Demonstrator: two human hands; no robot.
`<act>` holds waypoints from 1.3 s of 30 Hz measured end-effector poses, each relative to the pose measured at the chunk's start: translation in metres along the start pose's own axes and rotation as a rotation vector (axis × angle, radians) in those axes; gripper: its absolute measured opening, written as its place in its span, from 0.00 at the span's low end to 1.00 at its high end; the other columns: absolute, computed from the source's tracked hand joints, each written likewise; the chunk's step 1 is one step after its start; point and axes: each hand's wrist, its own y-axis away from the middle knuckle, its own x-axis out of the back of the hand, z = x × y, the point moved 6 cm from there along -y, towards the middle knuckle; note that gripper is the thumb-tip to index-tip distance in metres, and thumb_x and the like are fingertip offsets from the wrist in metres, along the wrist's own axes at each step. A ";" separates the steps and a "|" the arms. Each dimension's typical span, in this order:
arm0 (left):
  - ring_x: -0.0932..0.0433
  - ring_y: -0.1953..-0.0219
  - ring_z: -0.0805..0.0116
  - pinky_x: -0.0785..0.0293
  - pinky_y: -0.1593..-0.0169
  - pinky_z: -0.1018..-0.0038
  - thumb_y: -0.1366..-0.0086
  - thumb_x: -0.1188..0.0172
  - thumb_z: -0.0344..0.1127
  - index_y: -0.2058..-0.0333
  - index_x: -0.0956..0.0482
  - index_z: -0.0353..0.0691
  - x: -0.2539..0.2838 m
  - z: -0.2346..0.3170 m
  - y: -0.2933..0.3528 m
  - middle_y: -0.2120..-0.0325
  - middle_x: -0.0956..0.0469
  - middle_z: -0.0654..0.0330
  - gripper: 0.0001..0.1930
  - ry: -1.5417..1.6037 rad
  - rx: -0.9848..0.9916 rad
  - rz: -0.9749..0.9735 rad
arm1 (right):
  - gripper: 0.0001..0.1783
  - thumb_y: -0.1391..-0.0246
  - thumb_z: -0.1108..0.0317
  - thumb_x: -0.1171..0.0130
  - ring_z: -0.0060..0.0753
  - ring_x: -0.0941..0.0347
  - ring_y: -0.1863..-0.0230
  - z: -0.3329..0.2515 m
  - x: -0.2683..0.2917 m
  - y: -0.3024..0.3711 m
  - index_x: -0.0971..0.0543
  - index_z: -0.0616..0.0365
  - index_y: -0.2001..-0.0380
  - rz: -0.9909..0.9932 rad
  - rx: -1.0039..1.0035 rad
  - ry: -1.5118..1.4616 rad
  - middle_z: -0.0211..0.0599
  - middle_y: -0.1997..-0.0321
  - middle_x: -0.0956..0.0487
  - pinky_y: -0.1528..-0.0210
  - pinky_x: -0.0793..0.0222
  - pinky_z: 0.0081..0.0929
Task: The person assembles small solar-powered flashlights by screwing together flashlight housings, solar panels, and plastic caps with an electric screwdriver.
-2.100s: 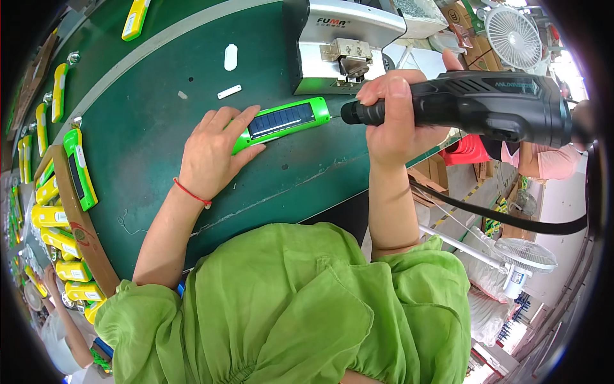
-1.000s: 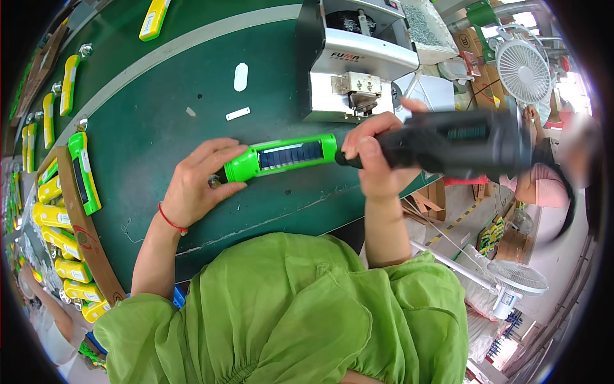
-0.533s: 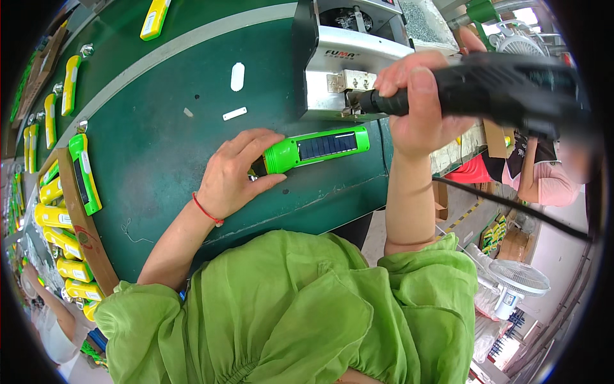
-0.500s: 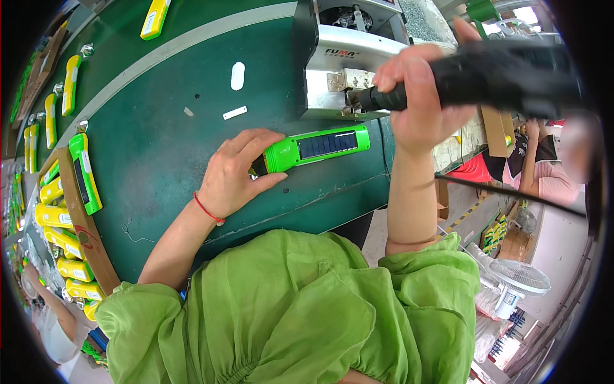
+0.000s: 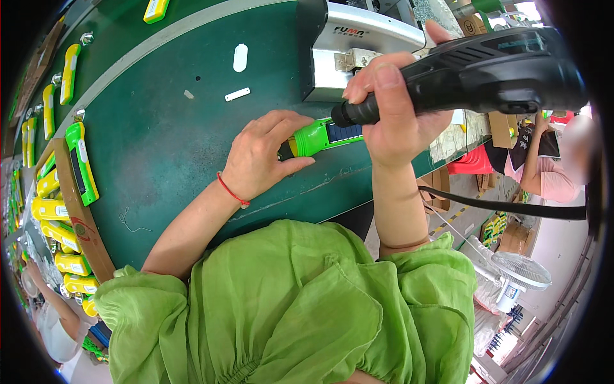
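Note:
My left hand (image 5: 262, 150) is closed around the head end of a green flashlight (image 5: 311, 138), which lies on the green tabletop with its dark solar panel (image 5: 344, 133) facing up. Gripped in my right hand (image 5: 398, 109) is a black electric screwdriver (image 5: 486, 75), held level, its nose pointing left. That nose is over the flashlight, close to the near edge of the panel. Whether the bit touches a screw I cannot tell. The flashlight's far end is hidden behind my right hand.
A silver screw feeder (image 5: 345, 45) stands beyond my right hand. On the green table (image 5: 160, 115) lie a white oval piece (image 5: 240, 57) and a small white strip (image 5: 237, 95). At left, a cardboard box (image 5: 86, 221) holds several yellow-green flashlights. A co-worker (image 5: 556, 173) sits at far right.
My right hand has brought the screwdriver from the screw feeder left and down to the flashlight. My left hand and the flashlight have shifted slightly right within the view.

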 end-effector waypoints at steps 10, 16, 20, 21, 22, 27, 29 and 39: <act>0.21 0.57 0.55 0.23 0.56 0.66 0.55 0.27 0.36 0.57 0.23 0.37 -0.002 0.001 0.002 0.57 0.23 0.55 0.25 0.006 0.019 0.024 | 0.30 0.48 0.82 0.44 0.26 0.28 0.79 0.019 -0.008 0.014 0.44 0.67 0.44 0.042 0.007 0.205 0.40 0.76 0.25 0.73 0.28 0.24; 0.22 0.58 0.54 0.23 0.56 0.65 0.54 0.27 0.36 0.57 0.23 0.36 0.000 0.000 0.003 0.56 0.24 0.55 0.24 -0.004 0.005 0.039 | 0.33 0.50 0.84 0.44 0.26 0.28 0.78 0.010 -0.014 0.015 0.46 0.65 0.43 -0.084 0.063 0.144 0.42 0.74 0.25 0.73 0.28 0.23; 0.23 0.58 0.54 0.24 0.56 0.64 0.55 0.28 0.36 0.56 0.24 0.39 -0.002 0.004 0.001 0.57 0.24 0.56 0.25 0.000 0.001 0.029 | 0.33 0.50 0.85 0.44 0.28 0.28 0.78 0.011 -0.018 0.020 0.47 0.65 0.43 -0.144 0.044 0.187 0.44 0.73 0.25 0.73 0.28 0.23; 0.24 0.58 0.54 0.25 0.55 0.63 0.57 0.27 0.35 0.55 0.24 0.42 -0.001 0.003 -0.003 0.58 0.24 0.58 0.26 0.010 -0.004 0.043 | 0.33 0.50 0.85 0.44 0.28 0.28 0.78 0.012 -0.018 0.020 0.47 0.65 0.43 -0.145 0.048 0.183 0.44 0.73 0.25 0.73 0.28 0.23; 0.24 0.58 0.54 0.25 0.55 0.63 0.57 0.27 0.35 0.55 0.24 0.42 0.001 0.003 -0.003 0.58 0.24 0.58 0.26 0.006 -0.007 0.046 | 0.33 0.50 0.85 0.44 0.28 0.28 0.77 0.012 -0.018 0.023 0.47 0.65 0.43 -0.120 0.061 0.215 0.43 0.73 0.25 0.73 0.28 0.22; 0.23 0.57 0.54 0.25 0.54 0.63 0.57 0.28 0.33 0.55 0.23 0.42 0.000 0.000 0.002 0.58 0.24 0.56 0.26 0.020 0.025 0.012 | 0.35 0.50 0.83 0.44 0.28 0.27 0.78 0.011 -0.012 0.017 0.48 0.68 0.41 0.026 -0.055 0.069 0.40 0.76 0.26 0.73 0.28 0.24; 0.23 0.57 0.54 0.24 0.54 0.65 0.56 0.27 0.32 0.55 0.24 0.40 0.006 0.000 0.001 0.57 0.24 0.55 0.26 0.032 -0.004 0.018 | 0.38 0.48 0.77 0.46 0.28 0.29 0.80 0.002 0.005 0.008 0.51 0.67 0.37 0.102 -0.049 -0.061 0.39 0.78 0.26 0.73 0.27 0.28; 0.24 0.51 0.54 0.25 0.49 0.67 0.56 0.27 0.29 0.52 0.24 0.40 0.029 -0.007 0.004 0.52 0.25 0.53 0.28 -0.031 0.063 0.004 | 0.37 0.47 0.76 0.46 0.30 0.30 0.82 -0.021 0.026 -0.029 0.52 0.72 0.39 0.081 0.315 0.215 0.41 0.80 0.26 0.73 0.26 0.32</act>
